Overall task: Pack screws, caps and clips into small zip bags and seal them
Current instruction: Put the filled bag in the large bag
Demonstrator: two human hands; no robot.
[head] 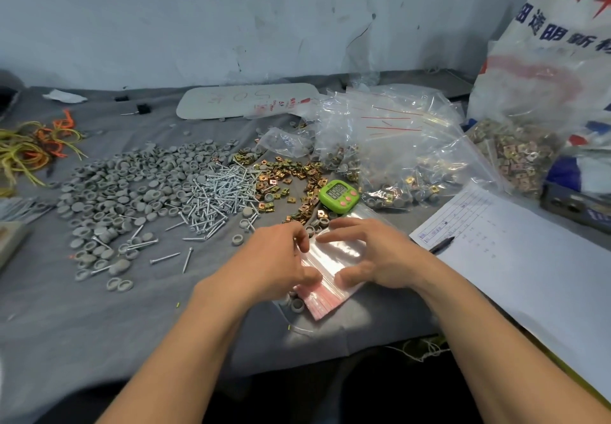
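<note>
Lying near the middle of the grey-covered counter [99,324], a stack of small zip bags [330,260] is touched by both hands. At its left edge the left hand [277,258] is curled, thumb laid on top; whether a bag is pinched cannot be told. The right hand [373,255] is spread, index finger and thumb pressed on the stack. Grey caps [132,185], screws [218,189] and brass clips [291,179] are heaped farther off.

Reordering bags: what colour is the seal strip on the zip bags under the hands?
Pinkish red, on clear zip bags; head view shows it.
</note>
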